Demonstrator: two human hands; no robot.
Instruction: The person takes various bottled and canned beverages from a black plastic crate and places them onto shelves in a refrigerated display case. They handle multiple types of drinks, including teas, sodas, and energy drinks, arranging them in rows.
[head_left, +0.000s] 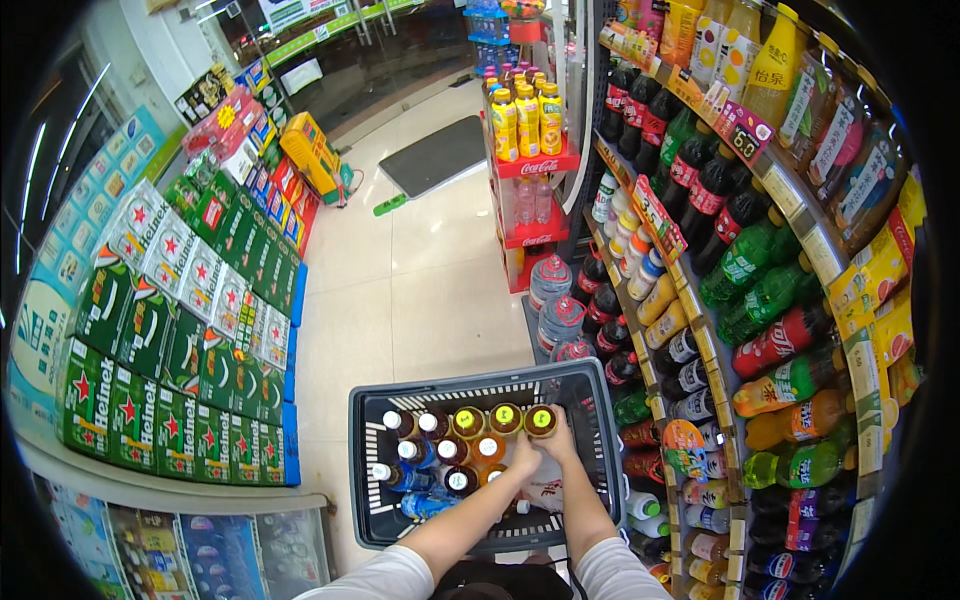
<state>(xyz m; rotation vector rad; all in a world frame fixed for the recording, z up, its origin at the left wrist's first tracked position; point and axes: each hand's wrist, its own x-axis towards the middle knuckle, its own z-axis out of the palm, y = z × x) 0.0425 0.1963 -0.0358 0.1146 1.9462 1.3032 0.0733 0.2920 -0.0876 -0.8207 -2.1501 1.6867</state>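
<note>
Going big to small: the drinks shelf (797, 215) rises to the right of our fingers (527, 450), and the dark grey basket (480, 376) rings them. We figure the other bottles (505, 418), left of the fingers, mostly stand on end so more fit side by side. One blue bottle (430, 506), further left and nearer us, looks tipped over. Our left hand (525, 462) and right hand (562, 452) close in on the yellow-topped bottle (540, 420) from its near side, probably to steady it in that tight far corner. Can't tell if the fingers pinch it or just touch; the tips are hidden. It's just beyond them, cap up toward us, long axis roughly vertical.
</note>
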